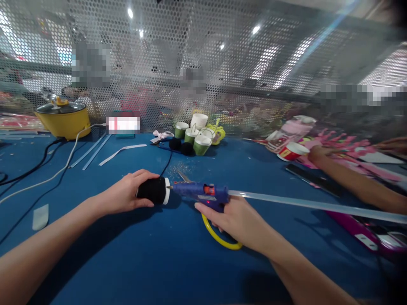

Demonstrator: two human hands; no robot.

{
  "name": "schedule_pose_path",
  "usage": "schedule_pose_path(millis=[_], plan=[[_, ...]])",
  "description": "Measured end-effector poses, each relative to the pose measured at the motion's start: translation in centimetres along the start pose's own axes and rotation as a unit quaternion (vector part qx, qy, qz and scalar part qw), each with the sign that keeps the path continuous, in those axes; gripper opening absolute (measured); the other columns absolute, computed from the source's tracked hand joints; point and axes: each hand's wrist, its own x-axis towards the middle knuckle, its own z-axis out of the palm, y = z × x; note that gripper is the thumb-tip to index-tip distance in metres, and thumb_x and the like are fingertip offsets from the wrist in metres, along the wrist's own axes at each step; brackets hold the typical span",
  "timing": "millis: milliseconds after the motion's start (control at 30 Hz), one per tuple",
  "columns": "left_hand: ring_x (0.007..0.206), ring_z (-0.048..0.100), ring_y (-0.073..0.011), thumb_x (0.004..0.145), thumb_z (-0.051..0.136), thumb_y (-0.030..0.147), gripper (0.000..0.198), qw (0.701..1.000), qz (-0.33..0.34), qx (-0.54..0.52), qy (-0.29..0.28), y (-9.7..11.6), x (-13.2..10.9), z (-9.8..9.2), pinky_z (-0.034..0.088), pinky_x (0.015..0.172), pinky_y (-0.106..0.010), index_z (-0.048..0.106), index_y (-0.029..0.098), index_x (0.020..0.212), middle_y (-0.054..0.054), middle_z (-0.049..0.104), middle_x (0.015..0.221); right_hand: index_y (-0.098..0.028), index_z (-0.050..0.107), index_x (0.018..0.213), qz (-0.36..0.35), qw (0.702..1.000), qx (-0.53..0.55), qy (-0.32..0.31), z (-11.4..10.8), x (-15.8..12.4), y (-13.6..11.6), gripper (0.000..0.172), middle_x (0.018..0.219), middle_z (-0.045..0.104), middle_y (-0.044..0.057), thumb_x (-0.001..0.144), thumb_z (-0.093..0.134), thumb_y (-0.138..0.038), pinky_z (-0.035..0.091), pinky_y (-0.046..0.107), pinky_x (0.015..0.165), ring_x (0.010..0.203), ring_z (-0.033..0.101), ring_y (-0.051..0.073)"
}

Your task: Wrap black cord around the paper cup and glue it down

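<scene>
My left hand point(135, 190) is closed around a black-wrapped cylinder with a white rim point(154, 190), lying on its side above the blue table. A black strand runs from it toward two black balls of yarn point(181, 147) behind. In my right hand point(233, 216) is a blue glue gun point(193, 190), a small red light on its body. Its nozzle points left and is at the white rim; whether it touches I cannot tell. A long clear glue stick point(302, 202) sticks out of its back. Beneath the gun lie scissors with a yellow handle point(219, 241), partly hidden.
Green-and-white paper cups point(202, 145) stand at the back, beside a yellow pot point(66, 123) with cables at left. Pale strips point(92, 153) lie nearby. At right, another person's arm point(349, 180) reaches past a red cup point(292, 151), pink pieces and a purple device point(359, 228).
</scene>
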Motion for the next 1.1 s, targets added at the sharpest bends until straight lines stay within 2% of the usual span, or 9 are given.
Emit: schedule_pose_path(millis=[167,367,600,800,933,1100], plan=[[0.102,0.052,-0.0240,0.075,0.065,0.031,0.054,1.000,-0.005,-0.008,-0.001,0.10,0.01,-0.04,0.043,0.084,-0.038,0.040,0.022,0.122,-0.009,0.053,0.114,-0.019,0.061,0.066,-0.019,0.999,-0.037,0.007,0.07,0.05,0.04,0.026,0.051,0.057,-0.001,0.081,0.048,-0.034,0.040,0.024,0.050,0.053,0.054,0.014],[0.103,0.052,-0.0241,0.075,0.064,0.032,0.052,1.000,-0.011,-0.009,-0.004,0.17,0.05,-0.14,0.042,0.084,-0.037,0.042,0.022,0.121,-0.009,0.053,0.115,-0.020,0.064,0.073,-0.052,0.996,-0.073,-0.001,0.05,-0.04,0.05,0.021,0.069,0.064,0.003,0.081,0.048,-0.031,0.044,0.026,0.059,0.062,0.057,0.016],[0.103,0.051,-0.0231,0.075,0.064,0.029,0.052,1.000,0.016,-0.011,-0.001,0.24,-0.01,-0.09,0.042,0.085,-0.037,0.041,0.023,0.121,-0.008,0.052,0.115,-0.019,0.063,0.071,-0.059,0.995,-0.086,0.004,-0.09,0.05,-0.01,0.024,0.069,0.064,0.003,0.083,0.045,-0.030,0.044,0.026,0.063,0.066,0.058,0.017],[0.103,0.052,-0.0235,0.074,0.064,0.029,0.050,1.000,-0.003,-0.009,0.000,0.36,0.03,-0.14,0.042,0.085,-0.038,0.043,0.022,0.120,-0.008,0.053,0.115,-0.019,0.064,0.077,-0.038,0.994,-0.101,-0.001,-0.22,-0.37,-0.53,0.022,0.066,0.063,0.003,0.081,0.047,-0.031,0.044,0.026,0.060,0.066,0.058,0.018],[0.103,0.052,-0.0240,0.075,0.063,0.030,0.051,1.000,-0.009,-0.009,-0.007,0.44,0.08,-0.17,0.042,0.085,-0.039,0.042,0.022,0.120,-0.009,0.053,0.115,-0.018,0.064,0.082,-0.042,0.992,-0.119,-0.011,-0.11,-0.48,-0.45,0.020,0.076,0.065,0.006,0.081,0.049,-0.031,0.044,0.029,0.067,0.074,0.059,0.021],[0.103,0.052,-0.0249,0.075,0.063,0.031,0.051,1.000,-0.019,-0.004,-0.007,0.47,0.13,-0.16,0.042,0.085,-0.040,0.042,0.020,0.120,-0.010,0.052,0.116,-0.019,0.063,0.086,-0.035,0.993,-0.109,-0.015,0.01,-0.62,-0.26,0.022,0.082,0.064,0.006,0.082,0.047,-0.033,0.045,0.030,0.068,0.077,0.059,0.021]])
